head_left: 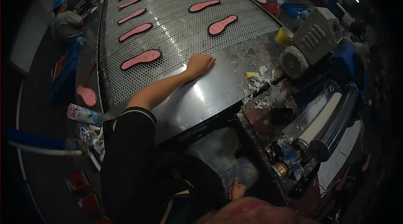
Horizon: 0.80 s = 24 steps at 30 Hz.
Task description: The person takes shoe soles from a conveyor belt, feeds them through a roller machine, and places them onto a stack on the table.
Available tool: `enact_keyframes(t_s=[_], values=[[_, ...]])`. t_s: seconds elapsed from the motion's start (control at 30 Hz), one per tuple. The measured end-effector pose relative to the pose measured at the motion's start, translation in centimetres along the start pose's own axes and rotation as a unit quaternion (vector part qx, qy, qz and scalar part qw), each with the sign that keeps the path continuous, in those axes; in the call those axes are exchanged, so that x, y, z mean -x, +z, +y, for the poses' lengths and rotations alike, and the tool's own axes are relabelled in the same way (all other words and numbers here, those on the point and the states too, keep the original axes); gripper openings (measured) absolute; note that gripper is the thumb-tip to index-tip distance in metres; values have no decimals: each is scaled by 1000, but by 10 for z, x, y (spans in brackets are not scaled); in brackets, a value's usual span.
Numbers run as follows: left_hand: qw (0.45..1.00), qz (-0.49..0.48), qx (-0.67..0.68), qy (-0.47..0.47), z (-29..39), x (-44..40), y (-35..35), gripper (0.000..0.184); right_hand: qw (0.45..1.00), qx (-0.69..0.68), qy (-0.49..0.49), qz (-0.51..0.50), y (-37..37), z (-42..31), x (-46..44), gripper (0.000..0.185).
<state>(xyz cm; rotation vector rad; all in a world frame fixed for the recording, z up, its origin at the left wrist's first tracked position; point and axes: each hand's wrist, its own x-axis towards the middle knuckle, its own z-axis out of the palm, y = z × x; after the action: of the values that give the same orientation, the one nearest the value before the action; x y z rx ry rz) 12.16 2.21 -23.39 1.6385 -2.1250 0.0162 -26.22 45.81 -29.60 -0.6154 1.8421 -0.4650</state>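
My left hand (200, 65) rests as a closed fist on the bare metal plate at the near end of a mesh conveyor (168, 41). I see nothing sticking out of it. My right hand (237, 190) lies low in my lap against the jeans (224, 152), its fingers curled and partly hidden; no object shows in it. Pink shoe insoles with dark edges lie in rows on the mesh. Closest to my left hand are one insole (141, 59) on the left and another insole (223, 25) further up on the right.
A roller machine (331, 127) and a grey motor housing (317, 31) stand at the right. White scraps (262, 81) and a yellow cup (284, 36) lie nearby. Bottles (82, 113) stand at the left. A person in a blue cap (67, 22) sits beyond the conveyor's left side.
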Motion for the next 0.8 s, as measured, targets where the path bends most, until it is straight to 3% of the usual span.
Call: enact_keyframes(t_s=[0.57,0.8], values=[[999,-34,2,-13,4,-1,-6,41,1000,9,16,-1,0,-4,1,72],[1000,20,-8,-2,2,0,1,40,1000,1,15,1,0,-9,4,71]])
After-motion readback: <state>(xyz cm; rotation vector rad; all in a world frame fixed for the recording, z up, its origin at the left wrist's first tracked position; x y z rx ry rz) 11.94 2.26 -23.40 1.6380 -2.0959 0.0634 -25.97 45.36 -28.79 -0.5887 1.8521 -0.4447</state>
